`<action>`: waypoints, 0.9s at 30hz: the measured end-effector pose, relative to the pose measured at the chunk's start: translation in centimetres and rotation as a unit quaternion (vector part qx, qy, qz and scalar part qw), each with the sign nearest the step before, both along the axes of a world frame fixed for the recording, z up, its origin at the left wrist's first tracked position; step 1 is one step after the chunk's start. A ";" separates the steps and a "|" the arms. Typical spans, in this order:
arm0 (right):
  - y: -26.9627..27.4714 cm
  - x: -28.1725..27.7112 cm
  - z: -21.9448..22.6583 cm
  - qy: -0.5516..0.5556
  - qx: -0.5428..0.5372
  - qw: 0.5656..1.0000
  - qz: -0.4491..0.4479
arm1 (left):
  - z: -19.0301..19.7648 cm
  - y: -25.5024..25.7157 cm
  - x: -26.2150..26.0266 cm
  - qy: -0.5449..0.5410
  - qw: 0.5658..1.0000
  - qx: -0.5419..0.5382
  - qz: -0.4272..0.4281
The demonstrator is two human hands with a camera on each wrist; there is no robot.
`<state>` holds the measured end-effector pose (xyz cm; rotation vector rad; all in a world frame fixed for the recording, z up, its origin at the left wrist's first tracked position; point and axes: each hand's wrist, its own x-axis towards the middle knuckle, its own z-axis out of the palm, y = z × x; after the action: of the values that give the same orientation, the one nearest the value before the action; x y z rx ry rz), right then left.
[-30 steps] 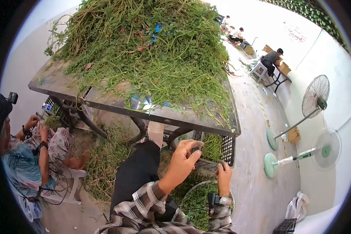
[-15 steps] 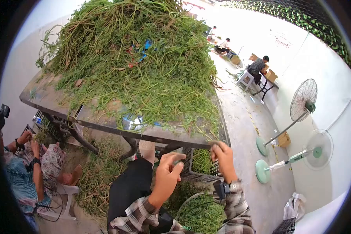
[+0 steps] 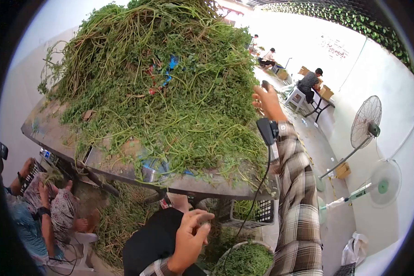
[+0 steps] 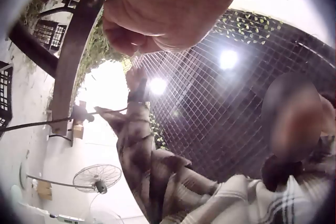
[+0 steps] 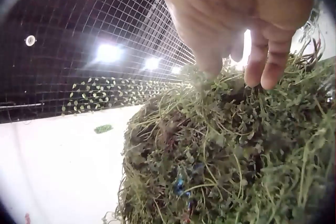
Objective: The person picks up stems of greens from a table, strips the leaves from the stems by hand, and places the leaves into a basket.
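Observation:
A tall heap of leafy green stems (image 3: 170,101) covers most of the dark table (image 3: 115,176). My right hand (image 3: 267,102) reaches to the heap's right side, fingers extended and spread. In the right wrist view its fingertips (image 5: 270,77) point down at the leaves, and no stem shows gripped between them. My left hand (image 3: 191,239) hovers in front of the table edge, above my lap, with fingers loosely bent and thumb apart from them; nothing shows in it. Dark tips show on both hands' digits.
Under the table's right end is a black crate (image 3: 266,212) with stems. Nearer me, leafy greens (image 3: 250,260) fill a round container. Stems (image 3: 124,221) lie on the floor at left, beside a seated person (image 3: 32,216). Two fans (image 3: 367,122) stand at right. A cable hangs from my right wrist.
My right hand has risen from below the table, past its front right corner, to the heap's right side. The left hand has moved lower and slightly left. The head view has shifted.

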<state>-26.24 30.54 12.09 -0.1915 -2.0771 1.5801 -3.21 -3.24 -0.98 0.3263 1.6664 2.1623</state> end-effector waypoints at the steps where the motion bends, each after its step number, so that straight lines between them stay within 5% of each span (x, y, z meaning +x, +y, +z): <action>1: 0.4 -1.6 0.2 0.004 -0.004 1.000 0.002 | -0.2 -0.1 -0.1 -0.012 1.000 -0.008 0.000; 4: -0.6 -5.0 0.9 0.035 -0.006 0.999 -0.013 | -0.9 -0.5 -0.8 -0.043 0.999 -0.032 0.000; 7: -2.3 -7.3 0.7 -0.050 -0.009 0.999 -0.003 | -2.5 -1.2 -1.5 0.147 0.987 -0.056 0.025; 14: -1.9 -15.1 -4.6 -0.095 -0.105 0.989 0.040 | -2.9 -2.1 -1.2 0.115 0.992 -0.045 0.023; 16: -4.0 -12.1 -3.4 -0.091 -0.040 0.994 -0.035 | -3.2 -2.0 -1.1 0.144 0.988 -0.049 0.011; 18: -3.5 -11.8 -3.9 -0.064 -0.159 0.983 0.062 | -2.5 -2.3 -0.8 0.125 0.991 -0.039 0.001; 24: -7.9 -5.1 -3.7 -0.138 0.077 0.984 0.083 | -1.7 -1.9 0.8 0.121 0.993 0.000 -0.009; 26: -8.0 -4.4 -4.6 -0.151 0.242 0.953 0.105 | -0.5 -1.9 1.1 0.136 0.991 -0.001 -0.002; 27: -8.7 -2.7 -5.1 -0.089 0.221 0.968 0.082 | 0.4 -1.9 1.1 0.064 0.997 0.000 -0.037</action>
<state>-28.94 21.88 7.02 0.0000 -2.5829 1.1781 -2.07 -5.18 -0.61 0.5288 1.6950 2.1273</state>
